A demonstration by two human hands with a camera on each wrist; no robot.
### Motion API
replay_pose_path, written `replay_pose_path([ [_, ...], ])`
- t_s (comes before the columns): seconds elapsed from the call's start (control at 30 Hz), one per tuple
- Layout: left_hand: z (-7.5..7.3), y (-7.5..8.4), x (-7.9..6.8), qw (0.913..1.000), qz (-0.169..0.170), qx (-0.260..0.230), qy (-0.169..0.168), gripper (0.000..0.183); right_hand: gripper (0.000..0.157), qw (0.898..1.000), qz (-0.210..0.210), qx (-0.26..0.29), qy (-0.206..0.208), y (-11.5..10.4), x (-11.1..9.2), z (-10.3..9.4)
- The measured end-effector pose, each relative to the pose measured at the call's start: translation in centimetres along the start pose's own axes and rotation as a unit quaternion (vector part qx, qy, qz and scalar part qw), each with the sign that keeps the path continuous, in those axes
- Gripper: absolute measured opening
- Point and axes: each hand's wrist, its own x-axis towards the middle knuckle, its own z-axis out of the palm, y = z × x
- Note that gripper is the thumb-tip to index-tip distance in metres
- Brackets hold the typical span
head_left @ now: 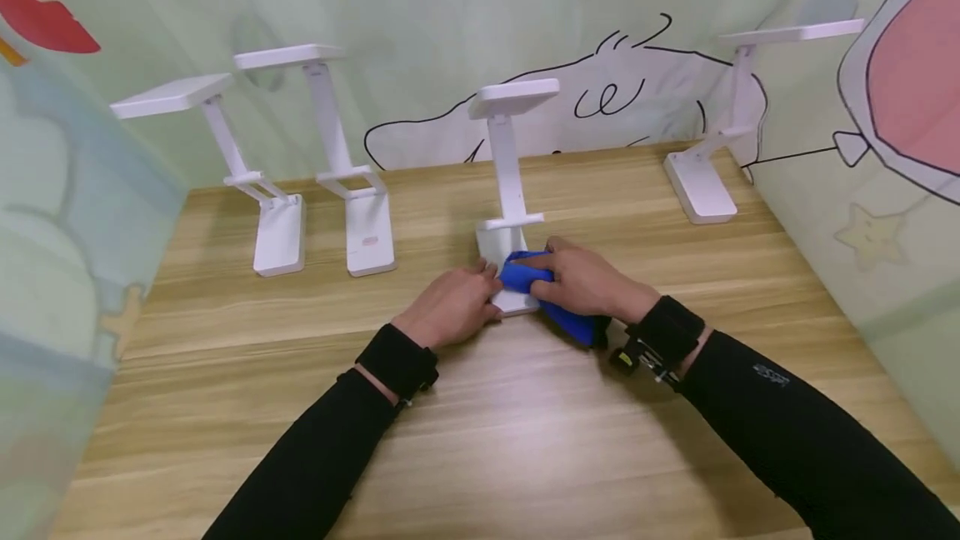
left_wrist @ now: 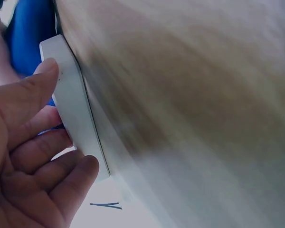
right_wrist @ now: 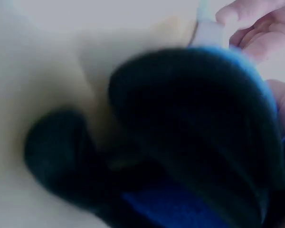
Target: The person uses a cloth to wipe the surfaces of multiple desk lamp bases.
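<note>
Left-hand grip [head_left: 455,301] pinching middle lamp's [head_left: 506,167] base [left_wrist: 78,107], thumb on edge! Right-hand grip [head_left: 585,277] clasping blue cloth [head_left: 523,277], cloth right against base, loose part draped past its right side. Middle lamp upright on surface [head_left: 457,440]. Left lamp [head_left: 279,242], second lamp [head_left: 370,232] stand near each other; right lamp [head_left: 703,190] well apart, near wall [head_left: 420,23].

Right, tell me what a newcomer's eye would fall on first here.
First, the bright blue cloth near the middle, held in the right hand over the base of a white lamp; the left hand has its fingers on that base too. Then two more white lamps to its left and a fourth lamp at the far right, beside a big pink balloon pictured on the wall.
</note>
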Motion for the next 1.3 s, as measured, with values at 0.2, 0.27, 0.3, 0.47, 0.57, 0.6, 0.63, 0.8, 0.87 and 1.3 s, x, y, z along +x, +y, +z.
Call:
replay_pose_path([
  [0.2, 0.0, 0.0, -0.2, 0.9998, -0.014, 0.011, -0.007, 0.054, 0.047, 1.000, 0.008, -0.013, 0.013, 0.9, 0.5, -0.3],
  [0.27, 0.0, 0.1, -0.1, 0.9998, -0.011, 0.016, -0.008, 0.055, 0.047, 0.999, 0.030, -0.026, 0.034, 1.1, 1.6, -0.3],
  [0.3, 0.0, 0.1, 0.0, 0.9997, -0.011, 0.018, -0.009, 0.055, 0.048, 0.998, 0.042, -0.032, 0.041, 1.2, 2.1, -0.3],
  [0.47, 0.0, 0.3, 0.2, 0.9996, -0.019, 0.014, -0.014, 0.055, 0.050, 0.998, 0.048, -0.037, 0.029, 1.0, 1.8, -0.1],
  [0.57, -0.1, 0.3, 0.1, 0.9996, -0.024, 0.007, -0.016, 0.054, 0.049, 1.000, 0.011, -0.012, 0.004, 0.9, -0.2, -0.1],
  [0.6, -0.1, 0.3, 0.1, 0.9995, -0.025, 0.004, -0.017, 0.054, 0.049, 1.000, -0.002, -0.002, -0.006, 0.9, -0.8, -0.2],
  [0.63, -0.1, 0.2, 0.1, 0.9995, -0.027, 0.002, -0.017, 0.053, 0.048, 1.000, -0.013, 0.007, -0.012, 1.1, -1.3, -0.2],
  [0.8, -0.1, 0.2, -0.1, 0.9993, -0.032, -0.002, -0.017, 0.053, 0.046, 1.000, -0.020, 0.013, -0.005, 1.6, -0.6, -0.8],
  [0.87, 0.0, 0.3, 0.0, 0.9995, -0.029, 0.001, -0.015, 0.054, 0.045, 1.000, -0.004, 0.002, 0.013, 1.8, 0.8, -0.8],
  [1.3, -0.1, 0.0, 0.0, 0.9998, -0.008, 0.016, -0.002, 0.053, 0.031, 0.987, 0.136, 0.060, -0.067, -0.2, 5.5, -4.4],
])
